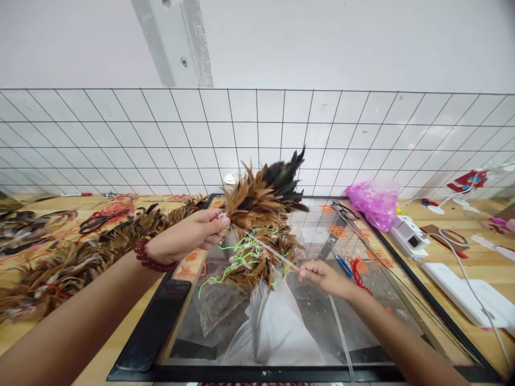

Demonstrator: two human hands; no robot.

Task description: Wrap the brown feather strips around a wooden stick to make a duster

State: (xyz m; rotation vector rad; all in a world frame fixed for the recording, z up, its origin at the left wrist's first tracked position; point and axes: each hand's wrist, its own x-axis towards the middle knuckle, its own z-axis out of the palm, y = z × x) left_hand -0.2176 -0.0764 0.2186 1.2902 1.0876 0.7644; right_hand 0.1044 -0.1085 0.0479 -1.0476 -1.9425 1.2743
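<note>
My left hand (211, 228) is closed around the base of a feather bunch (257, 201), brown near the grip and black at the tips, held up above the glass-topped frame. From that base a thin whitish strip (273, 251) runs taut to my right hand (322, 277), which pinches it between thumb and fingers. The strip's loose end (341, 338) hangs down past the frame's front edge. Below the bunch lie more brown feathers (261, 268) with bright green strings (241, 254). A clear plastic bag (217, 305) and a white cloth-like sheet (277, 324) are by them.
Long feather garlands (80, 268) and black-handled scissors (96, 221) lie on the left. A black phone (156, 324) rests at the frame's left edge. Rightward are glasses (345, 210), blue snips (343, 264), red string (359, 276), a pink plastic bag (374, 203) and white devices with cables (470, 295).
</note>
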